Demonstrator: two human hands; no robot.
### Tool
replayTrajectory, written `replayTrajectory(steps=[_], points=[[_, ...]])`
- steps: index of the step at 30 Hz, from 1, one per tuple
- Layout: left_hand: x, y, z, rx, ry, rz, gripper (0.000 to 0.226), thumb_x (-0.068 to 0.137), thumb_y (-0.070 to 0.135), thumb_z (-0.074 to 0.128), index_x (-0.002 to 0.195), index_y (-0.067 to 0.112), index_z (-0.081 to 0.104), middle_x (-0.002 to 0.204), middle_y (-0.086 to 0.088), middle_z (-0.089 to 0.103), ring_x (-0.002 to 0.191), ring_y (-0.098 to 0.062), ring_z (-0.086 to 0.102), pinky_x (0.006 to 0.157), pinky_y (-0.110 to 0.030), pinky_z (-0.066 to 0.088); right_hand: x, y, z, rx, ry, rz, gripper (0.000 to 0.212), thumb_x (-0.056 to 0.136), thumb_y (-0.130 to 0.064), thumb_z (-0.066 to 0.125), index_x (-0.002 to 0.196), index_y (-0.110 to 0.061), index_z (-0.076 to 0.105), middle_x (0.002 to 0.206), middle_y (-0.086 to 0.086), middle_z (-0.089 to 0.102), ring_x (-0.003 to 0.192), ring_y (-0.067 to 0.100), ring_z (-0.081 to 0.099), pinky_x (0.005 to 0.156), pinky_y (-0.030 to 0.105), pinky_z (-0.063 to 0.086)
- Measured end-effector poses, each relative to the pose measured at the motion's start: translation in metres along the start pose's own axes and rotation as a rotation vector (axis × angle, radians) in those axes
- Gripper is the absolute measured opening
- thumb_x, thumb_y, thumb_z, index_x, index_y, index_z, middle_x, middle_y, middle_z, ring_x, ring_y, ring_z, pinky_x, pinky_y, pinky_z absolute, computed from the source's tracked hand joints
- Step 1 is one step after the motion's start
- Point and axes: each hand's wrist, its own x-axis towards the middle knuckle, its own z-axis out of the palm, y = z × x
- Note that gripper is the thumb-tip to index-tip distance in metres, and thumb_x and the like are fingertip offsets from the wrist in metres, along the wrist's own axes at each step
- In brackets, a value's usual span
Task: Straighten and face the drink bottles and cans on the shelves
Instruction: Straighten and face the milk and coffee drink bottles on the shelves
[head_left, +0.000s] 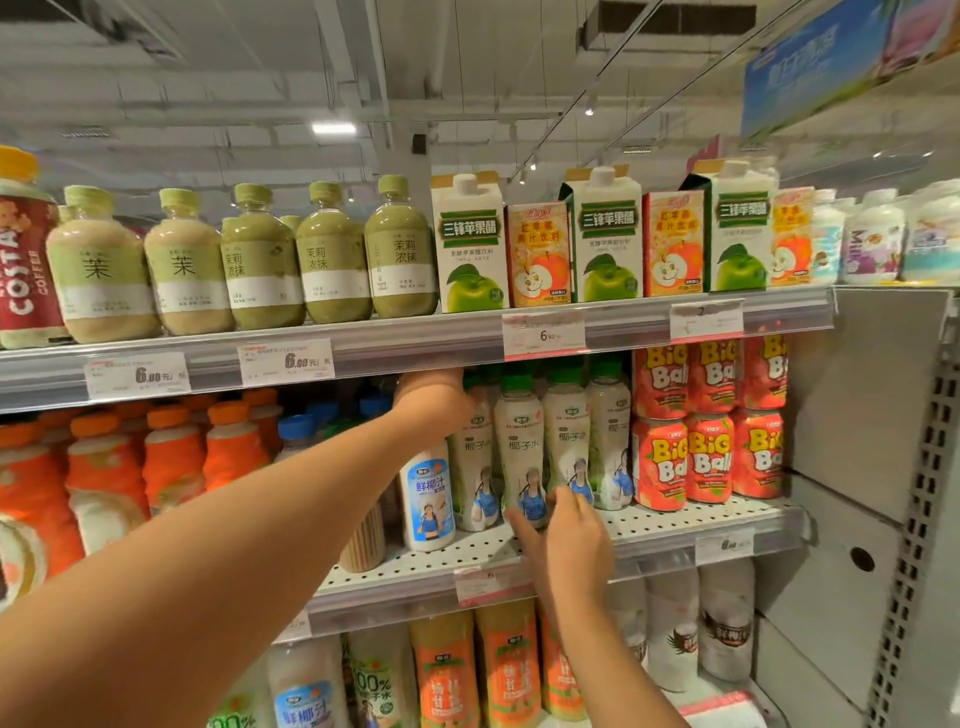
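The left hand (434, 397) reaches deep into the middle shelf (675, 525), its fingers hidden behind the shelf edge and a green-capped coconut water bottle (472, 467), so I cannot tell how far it is open or whether it holds anything. The right hand (566, 540) is lower and nearer, thumb and fingers curled round the base of a second coconut water bottle (522, 457) standing upright at the shelf front. Just right of it stand 2 more such bottles, then stacked red cans (709, 457). A blue-labelled bottle (428, 499) stands below the left hand.
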Motion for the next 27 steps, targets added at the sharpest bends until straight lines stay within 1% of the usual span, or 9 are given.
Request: replayTrajectory(steps=[4, 8, 10, 15, 18, 21, 23, 25, 27], points=[[0.001, -0.010, -0.006, 0.022, -0.006, 0.022, 0.042, 0.094, 0.049, 0.064, 0.129, 0.027, 0.054, 0.102, 0.000, 0.059, 0.079, -0.017, 0.056, 0.065, -0.032, 0.049, 0.005, 0.002, 0.001, -0.099, -0.075, 0.013, 0.037, 0.087, -0.057, 0.068, 0.096, -0.025, 0.053, 0.074, -0.009, 0.061, 0.067, 0.014, 0.059, 0.057, 0.032, 0.050], [0.000, -0.013, -0.008, -0.027, -0.020, 0.039, 0.039, 0.094, 0.048, 0.065, 0.127, 0.030, 0.055, 0.097, 0.005, 0.057, 0.073, -0.008, 0.051, 0.057, -0.024, 0.041, 0.005, 0.001, 0.005, -0.173, -0.084, 0.010, 0.035, 0.086, -0.061, 0.067, 0.097, -0.029, 0.056, 0.077, -0.012, 0.064, 0.069, 0.012, 0.061, 0.056, 0.029, 0.048], [0.000, -0.011, -0.006, -0.050, -0.020, 0.066, 0.038, 0.094, 0.046, 0.065, 0.127, 0.029, 0.056, 0.105, 0.002, 0.062, 0.079, -0.012, 0.054, 0.063, -0.025, 0.044, 0.005, 0.003, 0.006, -0.194, -0.078, 0.010, 0.032, 0.086, -0.058, 0.069, 0.100, -0.031, 0.057, 0.077, -0.014, 0.065, 0.070, 0.011, 0.062, 0.055, 0.027, 0.045], [-0.007, -0.006, -0.001, -0.071, 0.027, 0.105, 0.042, 0.096, 0.042, 0.065, 0.132, 0.023, 0.055, 0.125, -0.005, 0.062, 0.111, -0.027, 0.060, 0.091, -0.041, 0.055, 0.005, 0.005, 0.009, -0.182, -0.068, 0.009, 0.029, 0.087, -0.048, 0.073, 0.099, -0.027, 0.057, 0.071, -0.010, 0.063, 0.063, 0.014, 0.059, 0.051, 0.028, 0.040], [-0.009, -0.005, -0.002, -0.061, 0.028, 0.108, 0.042, 0.096, 0.042, 0.066, 0.131, 0.022, 0.056, 0.126, -0.005, 0.062, 0.112, -0.028, 0.060, 0.094, -0.044, 0.055, 0.005, 0.006, 0.009, -0.186, -0.067, 0.019, 0.025, 0.091, -0.048, 0.069, 0.099, -0.029, 0.055, 0.071, -0.011, 0.061, 0.064, 0.014, 0.058, 0.053, 0.028, 0.044], [-0.005, -0.004, -0.005, -0.067, -0.008, 0.082, 0.044, 0.094, 0.044, 0.065, 0.132, 0.024, 0.054, 0.121, -0.004, 0.063, 0.105, -0.025, 0.062, 0.089, -0.043, 0.058, 0.005, 0.009, 0.011, -0.207, -0.074, 0.020, 0.022, 0.095, -0.050, 0.063, 0.099, -0.030, 0.054, 0.073, -0.012, 0.061, 0.066, 0.012, 0.057, 0.057, 0.028, 0.049], [-0.001, -0.002, -0.005, -0.021, -0.030, 0.052, 0.045, 0.094, 0.051, 0.063, 0.130, 0.027, 0.052, 0.111, -0.002, 0.063, 0.091, -0.020, 0.062, 0.077, -0.038, 0.059, 0.004, 0.009, 0.010, -0.204, -0.071, 0.019, 0.023, 0.094, -0.051, 0.064, 0.098, -0.031, 0.056, 0.074, -0.012, 0.063, 0.068, 0.011, 0.059, 0.058, 0.028, 0.049], [0.004, 0.004, -0.003, -0.006, -0.068, 0.032, 0.045, 0.094, 0.057, 0.059, 0.128, 0.028, 0.053, 0.102, 0.002, 0.063, 0.078, -0.014, 0.058, 0.062, -0.029, 0.052, 0.002, 0.006, 0.009, -0.151, -0.056, 0.015, 0.027, 0.091, -0.058, 0.063, 0.095, -0.033, 0.056, 0.074, -0.014, 0.063, 0.069, 0.010, 0.059, 0.058, 0.027, 0.045], [0.010, 0.014, 0.001, -0.017, -0.126, 0.048, 0.048, 0.094, 0.059, 0.058, 0.131, 0.029, 0.055, 0.107, 0.001, 0.064, 0.082, -0.014, 0.060, 0.066, -0.029, 0.050, 0.001, 0.004, 0.005, -0.064, -0.020, 0.024, 0.031, 0.086, -0.064, 0.063, 0.092, -0.034, 0.058, 0.073, -0.016, 0.063, 0.068, 0.010, 0.057, 0.058, 0.028, 0.039]])
